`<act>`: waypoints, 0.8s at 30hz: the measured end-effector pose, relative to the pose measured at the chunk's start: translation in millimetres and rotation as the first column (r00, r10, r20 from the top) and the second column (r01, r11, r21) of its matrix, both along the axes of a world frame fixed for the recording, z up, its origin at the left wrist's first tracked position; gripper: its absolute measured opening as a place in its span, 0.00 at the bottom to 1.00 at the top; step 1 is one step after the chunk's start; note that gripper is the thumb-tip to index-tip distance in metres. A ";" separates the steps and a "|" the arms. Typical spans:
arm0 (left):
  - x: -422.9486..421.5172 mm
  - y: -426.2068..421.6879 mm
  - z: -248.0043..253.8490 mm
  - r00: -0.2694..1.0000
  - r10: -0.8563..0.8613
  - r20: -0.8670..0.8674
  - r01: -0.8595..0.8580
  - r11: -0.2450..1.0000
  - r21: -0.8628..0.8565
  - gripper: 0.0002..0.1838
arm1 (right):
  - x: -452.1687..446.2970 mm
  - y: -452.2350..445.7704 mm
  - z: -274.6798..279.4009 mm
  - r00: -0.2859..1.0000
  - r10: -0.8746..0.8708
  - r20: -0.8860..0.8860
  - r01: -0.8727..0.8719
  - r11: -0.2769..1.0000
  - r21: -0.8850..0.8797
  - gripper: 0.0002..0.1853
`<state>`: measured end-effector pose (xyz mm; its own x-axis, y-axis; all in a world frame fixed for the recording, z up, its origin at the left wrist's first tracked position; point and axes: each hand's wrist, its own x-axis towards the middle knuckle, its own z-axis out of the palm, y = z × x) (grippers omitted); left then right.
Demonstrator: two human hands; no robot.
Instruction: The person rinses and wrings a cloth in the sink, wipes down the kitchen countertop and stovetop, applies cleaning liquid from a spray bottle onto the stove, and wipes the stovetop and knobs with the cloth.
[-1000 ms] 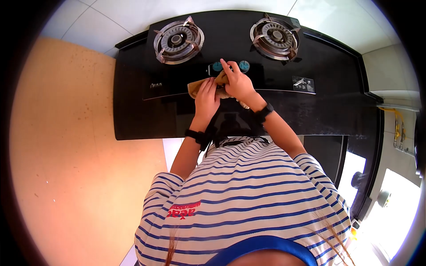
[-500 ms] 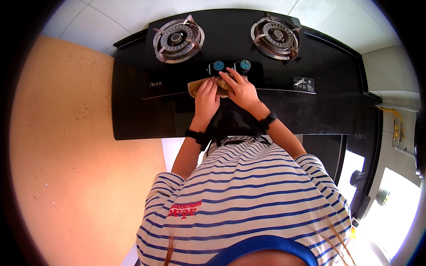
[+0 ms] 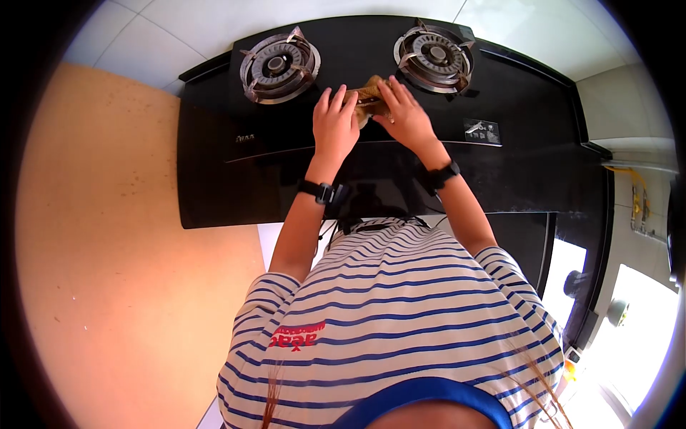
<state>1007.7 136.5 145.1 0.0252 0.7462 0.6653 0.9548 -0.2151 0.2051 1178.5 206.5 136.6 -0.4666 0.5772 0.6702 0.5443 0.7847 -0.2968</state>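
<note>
A brown cloth (image 3: 370, 93) is bunched between my two hands over the middle of the black gas stove (image 3: 286, 129). My left hand (image 3: 334, 132) is at its left end, fingers pointing away from me, with the index finger and thumb side against the cloth. On the other end, my right hand (image 3: 411, 121) has its fingers over the cloth and its thumb below. The hands and cloth cover the place of the two control knobs.
A left burner (image 3: 277, 66) and a right burner (image 3: 434, 53) with metal pan supports stand behind my hands. A label (image 3: 482, 131) is on the stove's right front. A tan board (image 3: 128, 214) lies to the left, and yellow piping (image 3: 634, 187) runs at right.
Both hands have moved away from my body with the cloth, from the stove's front edge onto the knob area. The blue-topped knobs, visible before, are now covered.
</note>
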 end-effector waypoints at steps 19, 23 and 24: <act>-2.0 -6.3 -37.3 0.976 -0.053 -0.213 0.032 0.994 -0.100 0.16 | 3.8 -16.8 -43.1 0.985 -0.068 0.156 0.044 0.987 0.156 0.22; 4.1 -18.1 -47.1 0.968 -0.121 -0.219 0.105 0.991 -0.085 0.14 | 13.2 -26.0 -45.2 0.986 -0.038 0.160 0.013 0.988 0.154 0.22; 6.1 -22.5 -50.0 0.972 -0.141 -0.188 0.126 0.988 -0.092 0.14 | 16.9 -31.1 -45.9 0.986 -0.020 0.167 -0.006 0.988 0.152 0.21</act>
